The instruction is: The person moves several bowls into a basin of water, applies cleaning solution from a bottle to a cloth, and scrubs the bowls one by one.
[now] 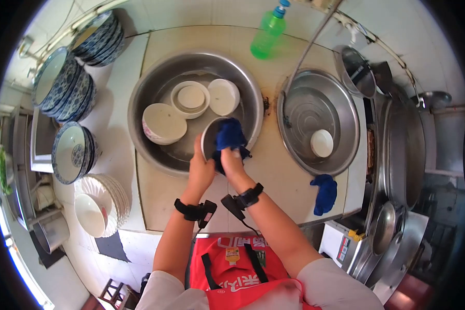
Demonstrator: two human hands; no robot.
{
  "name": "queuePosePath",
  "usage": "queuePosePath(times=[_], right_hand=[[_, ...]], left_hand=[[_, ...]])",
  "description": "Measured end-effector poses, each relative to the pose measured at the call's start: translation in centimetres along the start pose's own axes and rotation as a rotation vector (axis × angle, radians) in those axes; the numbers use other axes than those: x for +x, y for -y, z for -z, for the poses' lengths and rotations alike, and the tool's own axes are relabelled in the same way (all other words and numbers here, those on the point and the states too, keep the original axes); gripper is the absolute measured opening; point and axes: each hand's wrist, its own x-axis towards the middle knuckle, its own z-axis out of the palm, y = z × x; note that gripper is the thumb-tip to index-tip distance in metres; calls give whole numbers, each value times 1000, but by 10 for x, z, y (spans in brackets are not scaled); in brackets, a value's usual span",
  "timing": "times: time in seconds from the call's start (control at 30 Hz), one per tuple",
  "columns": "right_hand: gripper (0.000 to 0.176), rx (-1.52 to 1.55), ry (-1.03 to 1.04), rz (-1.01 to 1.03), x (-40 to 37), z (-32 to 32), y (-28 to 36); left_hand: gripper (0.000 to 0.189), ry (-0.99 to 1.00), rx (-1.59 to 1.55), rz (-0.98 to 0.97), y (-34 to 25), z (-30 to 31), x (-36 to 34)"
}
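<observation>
Over the near rim of a large metal basin (139, 142), my left hand (200, 169) grips a white bowl (207, 138) by its left side. My right hand (232, 161) is closed on a dark blue cloth (230, 133), pressed into that bowl and covering much of its inside. The bowl is tilted. Behind it in the basin lie several more white bowls: one with a pink pattern (164, 124) at the left, one with smaller pieces nested in it (190, 99), and another (223, 97) at the right.
To the right is a second metal basin (354, 124) with water and a small white bowl (322, 143). A blue cloth (324, 194) lies near the counter edge. A green bottle (268, 32) stands behind. Stacked blue-and-white bowls (70, 152) and white plates (120, 199) line the left.
</observation>
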Motion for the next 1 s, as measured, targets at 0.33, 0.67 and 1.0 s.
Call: queuePosePath(times=[0.33,0.67,1.0], right_hand=[[39,-976,718,-273,-15,43,145],[50,392,-97,76,-51,105,79],[54,1129,102,-369,-59,170,117]], left_hand=[[71,234,-474,187,-19,39,12],[44,115,-675,245,-32,-40,-18],[35,3,-340,145,-70,-126,-34]])
